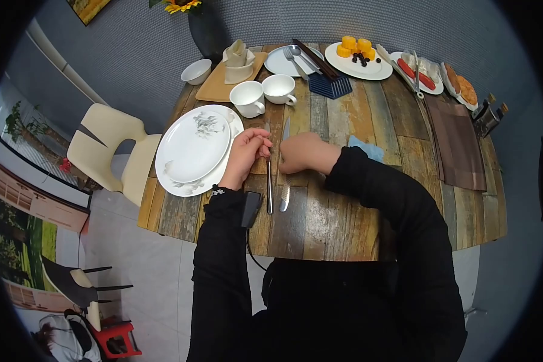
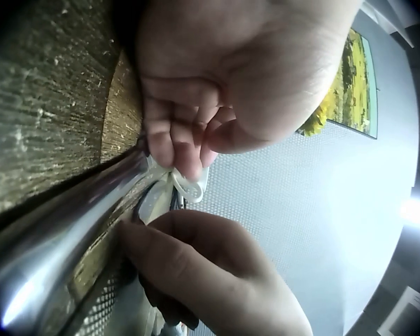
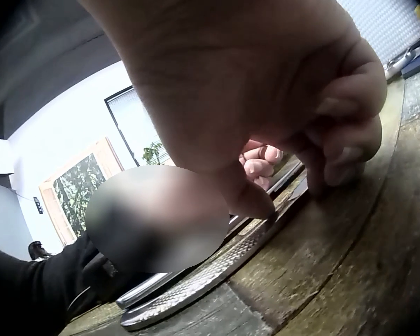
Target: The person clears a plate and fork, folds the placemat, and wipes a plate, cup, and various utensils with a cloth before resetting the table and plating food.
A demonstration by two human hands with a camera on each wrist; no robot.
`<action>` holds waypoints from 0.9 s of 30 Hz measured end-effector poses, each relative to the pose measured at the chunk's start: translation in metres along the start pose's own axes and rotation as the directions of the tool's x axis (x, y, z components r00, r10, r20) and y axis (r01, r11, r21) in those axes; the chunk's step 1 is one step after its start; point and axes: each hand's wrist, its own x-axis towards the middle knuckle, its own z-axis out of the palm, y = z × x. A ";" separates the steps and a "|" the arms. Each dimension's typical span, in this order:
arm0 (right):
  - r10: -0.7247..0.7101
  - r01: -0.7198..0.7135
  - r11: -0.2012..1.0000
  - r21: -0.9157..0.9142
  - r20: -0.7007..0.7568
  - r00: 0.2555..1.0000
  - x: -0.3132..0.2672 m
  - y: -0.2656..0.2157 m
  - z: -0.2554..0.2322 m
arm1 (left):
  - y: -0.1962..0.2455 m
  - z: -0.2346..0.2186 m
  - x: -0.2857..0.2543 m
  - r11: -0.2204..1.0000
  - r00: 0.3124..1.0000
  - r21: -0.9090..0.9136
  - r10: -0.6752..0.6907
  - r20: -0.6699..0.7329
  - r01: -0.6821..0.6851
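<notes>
Two slim pieces of metal cutlery lie lengthwise on the wooden table. One is a table knife [image 1: 285, 199], whose textured handle [image 3: 196, 288] shows in the right wrist view. My right hand [image 1: 304, 152] pinches it, thumb and fingertips on either side of its middle. Left of it lies smooth-handled cutlery [image 1: 269, 196], its far end partly hidden. My left hand [image 1: 246, 154] rests beside this piece, fingers loosely curled, fingertips right at its edge. Stacked white plates [image 1: 193, 145] with a grey pattern are just left of the left hand.
Beyond the hands stand white cups [image 1: 247, 99], a wooden tray [image 1: 214, 90] with a folded napkin, and a blue slotted spatula [image 1: 330, 86]. A blue cloth [image 1: 367, 148] is near the right sleeve. Food plates [image 1: 377, 71] line the back; a brown placemat [image 1: 457, 145] lies right.
</notes>
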 end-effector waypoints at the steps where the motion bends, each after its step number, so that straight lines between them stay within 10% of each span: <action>1: 0.005 -0.005 1.000 0.005 -0.002 1.000 -0.002 0.001 0.001 | 0.000 0.000 -0.001 1.000 1.000 -0.010 0.004 -0.009 -0.005; 14: -0.005 0.021 0.995 0.096 -0.158 0.987 -0.015 0.019 0.019 | 0.017 0.015 -0.007 1.000 0.988 -0.011 0.007 -0.154 -0.009; 27: 0.007 -0.003 0.969 0.246 -0.016 1.000 -0.023 0.041 0.014 | 0.018 0.041 -0.008 0.937 0.996 0.346 -0.072 0.043 0.053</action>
